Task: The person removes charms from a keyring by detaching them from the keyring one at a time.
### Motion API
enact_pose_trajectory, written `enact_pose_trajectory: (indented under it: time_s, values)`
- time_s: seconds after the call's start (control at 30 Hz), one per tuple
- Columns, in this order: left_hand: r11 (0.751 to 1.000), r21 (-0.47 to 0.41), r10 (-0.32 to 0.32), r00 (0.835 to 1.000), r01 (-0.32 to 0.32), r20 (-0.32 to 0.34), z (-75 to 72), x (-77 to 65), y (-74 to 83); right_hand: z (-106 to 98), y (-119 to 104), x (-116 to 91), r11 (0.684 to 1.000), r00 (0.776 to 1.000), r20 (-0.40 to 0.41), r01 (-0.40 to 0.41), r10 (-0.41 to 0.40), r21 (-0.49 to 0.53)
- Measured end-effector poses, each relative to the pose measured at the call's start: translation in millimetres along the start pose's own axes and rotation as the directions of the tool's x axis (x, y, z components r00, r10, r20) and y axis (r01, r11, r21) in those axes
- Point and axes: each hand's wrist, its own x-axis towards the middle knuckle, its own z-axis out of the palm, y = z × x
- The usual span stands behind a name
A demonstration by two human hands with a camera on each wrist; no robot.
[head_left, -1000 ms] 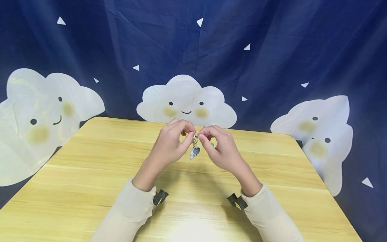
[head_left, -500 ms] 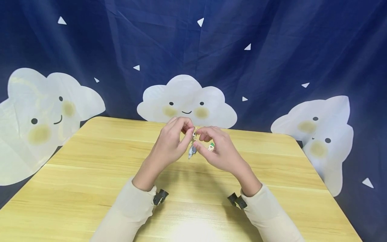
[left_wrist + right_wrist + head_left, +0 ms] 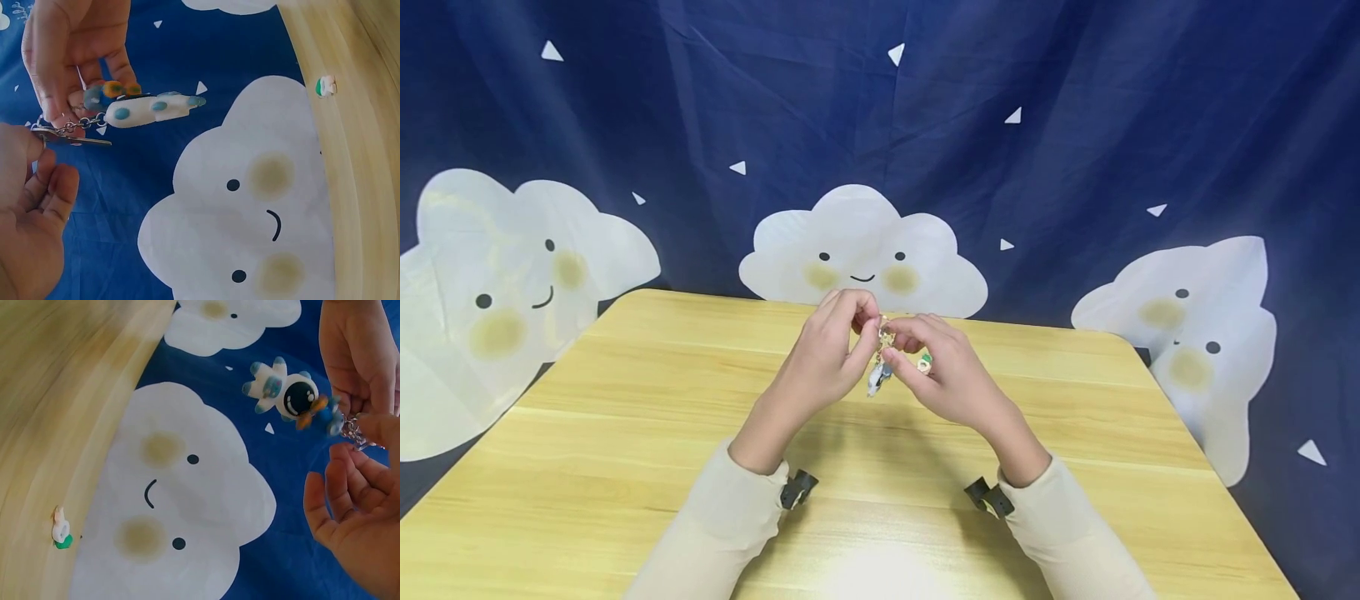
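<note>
A keychain hangs above the far part of the table, its metal chain (image 3: 81, 123) between my two hands. On it dangle a white astronaut charm (image 3: 275, 390) with blue spots and a dark visor, and a blue-and-orange charm (image 3: 325, 419). A flat metal piece (image 3: 87, 140) sticks out beside the chain. My left hand (image 3: 822, 354) pinches the ring at the top between thumb and forefinger. My right hand (image 3: 950, 371) holds the metal parts just below with its thumb and fingertips; its exact grip is partly hidden.
On the wooden table (image 3: 625, 467) lies a small white-and-green figure (image 3: 924, 364), just beyond my right hand. A dark blue curtain (image 3: 820, 100) with white clouds hangs behind the table's far edge. Each wrist wears a small black camera.
My right thumb has moved down and left along the keychain, and the fingers have spread. The charms hang slightly further left. A gold-coloured metal part now shows between my hands.
</note>
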Motion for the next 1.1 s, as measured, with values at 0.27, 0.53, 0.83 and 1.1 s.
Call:
enact_pose_trajectory:
  time_s: [0.27, 0.53, 0.83, 1.1]
  values:
    - [1.0, 0.008, -0.02, 1.0, 0.02, 0.02, -1.3, 0.4, 1.1, -2.6, -3.1, 1.6, 1.0, 1.0, -0.005, 0.011, -0.011, -0.006]
    - [1.0, 0.007, -0.015, 1.0, 0.015, 0.023, -1.9, 1.0, 1.2, -4.8, -0.6, 1.8, 0.997, 0.99, -0.124, 0.054, -0.06, -0.054]
    - [1.0, -0.011, 0.004, 1.0, -0.003, 0.028, -1.6, 1.3, 2.3, -8.4, 4.5, 2.2, 0.994, 0.974, -0.2, 0.1, -0.104, -0.031]
    - [1.0, -0.007, -0.005, 0.998, 0.005, 0.062, 0.3, 1.7, 3.2, -9.2, 4.9, 3.0, 0.993, 0.964, -0.238, 0.12, -0.118, -0.008]
